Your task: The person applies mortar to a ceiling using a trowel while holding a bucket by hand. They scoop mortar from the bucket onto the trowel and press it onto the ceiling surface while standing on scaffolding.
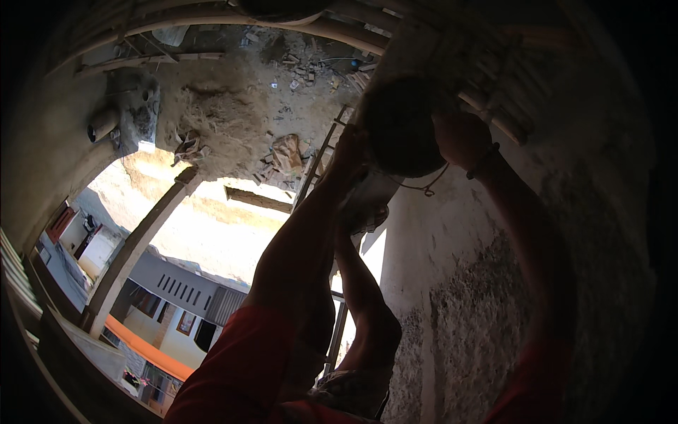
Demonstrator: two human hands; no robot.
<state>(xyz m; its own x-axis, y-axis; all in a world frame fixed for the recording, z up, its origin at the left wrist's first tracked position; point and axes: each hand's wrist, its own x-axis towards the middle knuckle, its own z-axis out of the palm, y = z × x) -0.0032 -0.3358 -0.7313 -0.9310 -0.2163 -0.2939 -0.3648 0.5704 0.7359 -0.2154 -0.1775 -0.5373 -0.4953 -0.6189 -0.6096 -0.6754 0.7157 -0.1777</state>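
A dark round bucket (pixel 401 131) is in front of me, above a plank (pixel 406 53). Its inside is too dark to make out. My right hand (pixel 459 138), with a dark band at the wrist, is closed on the bucket's right rim. At the left side, my left hand (pixel 350 154) grips the bucket's edge, its fingers mostly in shadow. A thin wire handle (pixel 428 189) hangs down at the near right of the bucket. Whether the bucket rests on the plank or is held above it, I cannot tell. My bare foot (pixel 371 218) is just below the bucket.
A ladder (pixel 321 159) leans at the left of the plank, above a floor far below with rubble (pixel 300 71) and a torn sack (pixel 287 154). A rough plastered wall (pixel 480 297) rises close on the right. Bamboo poles (pixel 494 116) cross beyond it. A pillar (pixel 138 244) stands left.
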